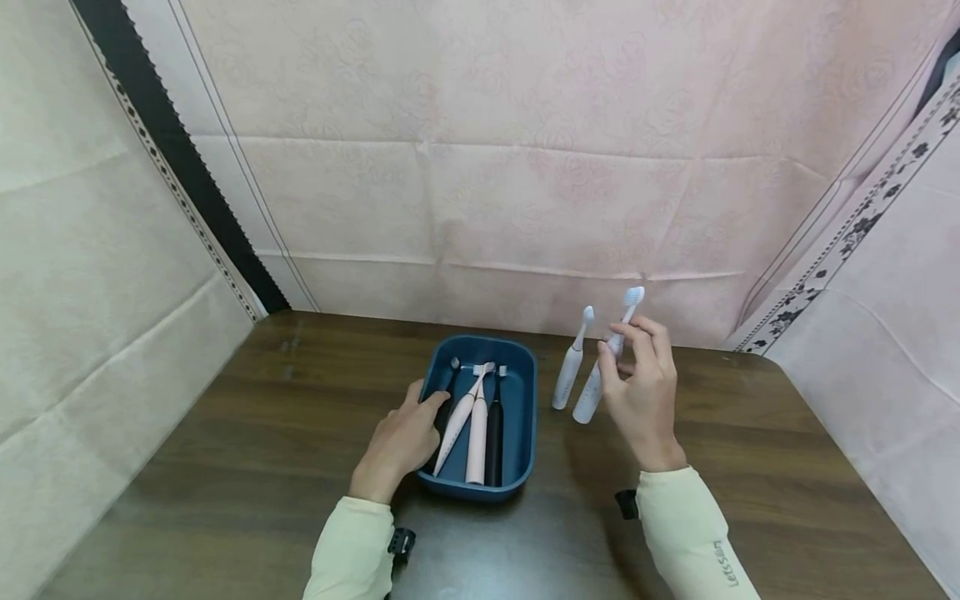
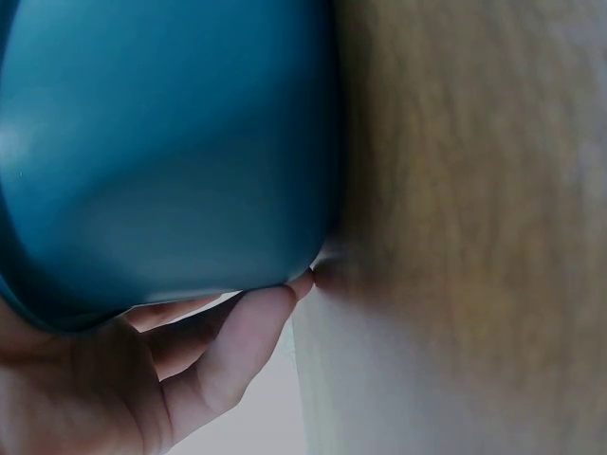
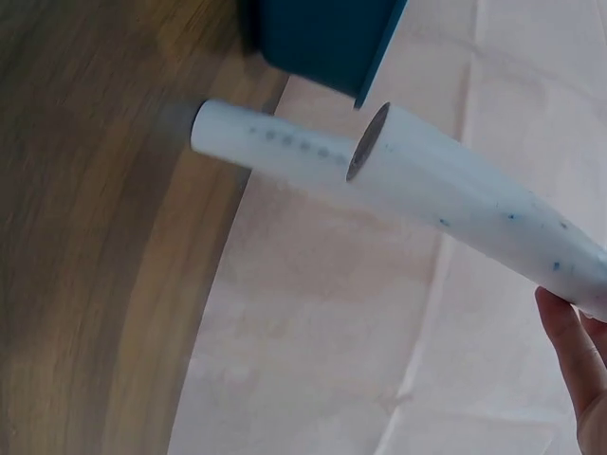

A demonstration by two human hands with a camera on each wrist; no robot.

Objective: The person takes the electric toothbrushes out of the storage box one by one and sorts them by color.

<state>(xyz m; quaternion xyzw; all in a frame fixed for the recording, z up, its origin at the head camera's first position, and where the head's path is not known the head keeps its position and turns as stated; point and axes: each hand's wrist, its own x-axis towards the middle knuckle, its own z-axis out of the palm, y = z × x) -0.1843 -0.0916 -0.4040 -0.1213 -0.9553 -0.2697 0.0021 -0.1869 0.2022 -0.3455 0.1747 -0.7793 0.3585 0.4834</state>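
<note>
My left hand [image 1: 401, 437] grips the left side of a blue plastic bin [image 1: 527, 417], its thumb over the rim; in the left wrist view the fingers [image 2: 248, 332] lie against the outer wall. Inside the bin lie pink electric toothbrushes [image 1: 477, 446] and black ones [image 1: 494, 442], one partly hidden by my thumb. To the right, my right hand [image 1: 641, 392] pinches a white electric toothbrush [image 1: 589, 395] near its neck, head up and tilted. The right wrist view shows its handle [image 3: 474, 199] raised off the table. Beside it a second white electric toothbrush [image 1: 567, 377] stands upright on the table.
The bin stands on a dark wood table [image 1: 255, 467]. A pale patterned cloth [image 1: 525, 208] hangs behind the table's far edge, with more cloth on the left [image 1: 97, 292] and right [image 1: 885, 375].
</note>
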